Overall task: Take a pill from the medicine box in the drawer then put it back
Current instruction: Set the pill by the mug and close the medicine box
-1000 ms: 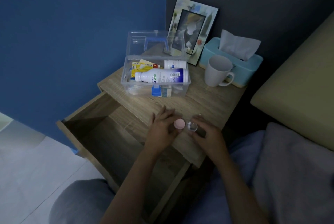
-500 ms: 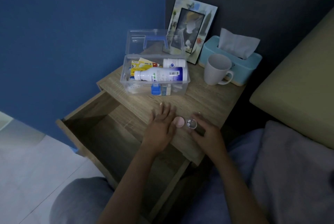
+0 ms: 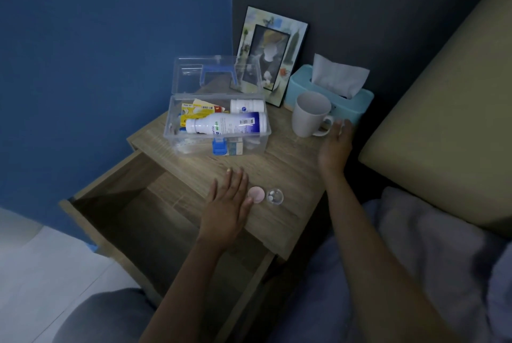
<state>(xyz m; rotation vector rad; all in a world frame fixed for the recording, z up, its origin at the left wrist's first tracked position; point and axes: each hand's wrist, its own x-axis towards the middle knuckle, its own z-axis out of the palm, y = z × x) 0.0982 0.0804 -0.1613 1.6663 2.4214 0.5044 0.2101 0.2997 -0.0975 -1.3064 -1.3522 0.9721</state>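
The clear medicine box (image 3: 257, 146) stands open on the nightstand top, lid raised, with a white bottle (image 3: 225, 123) and several packets inside. Near the front edge a small clear pill container (image 3: 274, 196) holding white pills stands beside its pink cap (image 3: 256, 194). My left hand (image 3: 228, 202) lies flat on the wood, fingers spread, its thumb side touching the pink cap. My right hand (image 3: 335, 143) is open at the right, fingertips by the handle of the white mug (image 3: 309, 114). The drawer (image 3: 144, 220) below is pulled open.
A photo frame (image 3: 273, 51) leans on the dark wall behind the box. A teal tissue box (image 3: 357, 104) sits behind the mug. A beige cushion (image 3: 443, 121) and grey bedding (image 3: 429, 259) lie to the right, and a blue wall stands to the left.
My right hand let go of the pill container and moved right and back to the mug. My left hand released the cap and flattened on the wood.
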